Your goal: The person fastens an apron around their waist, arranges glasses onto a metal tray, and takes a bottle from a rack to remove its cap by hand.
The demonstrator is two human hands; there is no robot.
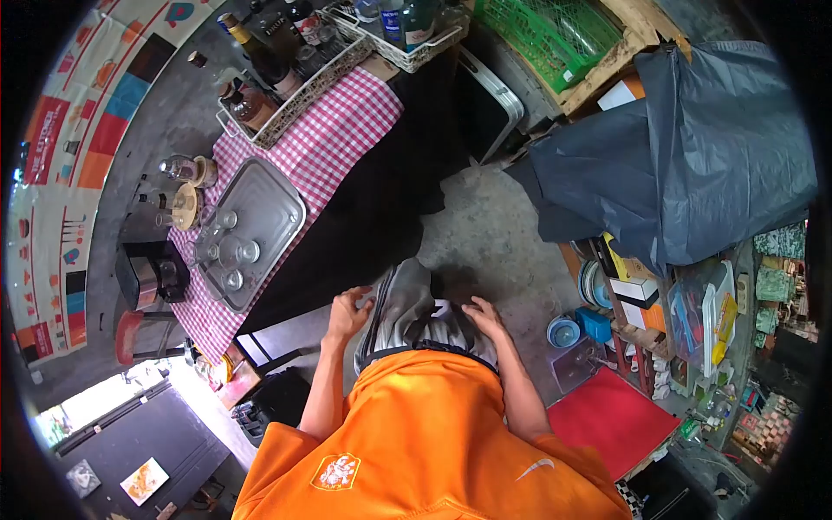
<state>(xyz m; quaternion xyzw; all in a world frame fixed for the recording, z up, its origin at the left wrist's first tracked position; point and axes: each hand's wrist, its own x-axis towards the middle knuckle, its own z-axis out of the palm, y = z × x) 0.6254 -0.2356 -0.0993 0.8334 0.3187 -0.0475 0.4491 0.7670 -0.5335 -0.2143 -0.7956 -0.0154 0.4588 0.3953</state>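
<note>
My left hand point(350, 313) hangs beside my left thigh, its fingers loosely curled and apart, with nothing in it. On the other side, my right hand point(482, 315) is near my right thigh, fingers apart and empty. Grey trousers point(402, 303) and an orange shirt point(425, 425) show between and below them. Left of my left hand stands a table with a pink checked cloth point(347, 130). It bears a grey metal tray point(276, 208) holding several clear glasses point(232, 251).
Baskets of bottles point(295, 100) stand at the table's far end. A green crate point(555, 43) and a dark plastic cover point(693, 156) are at the upper right. Shelves with boxes point(637, 290), a blue bowl point(563, 331) and a red surface point(611, 423) lie to the right.
</note>
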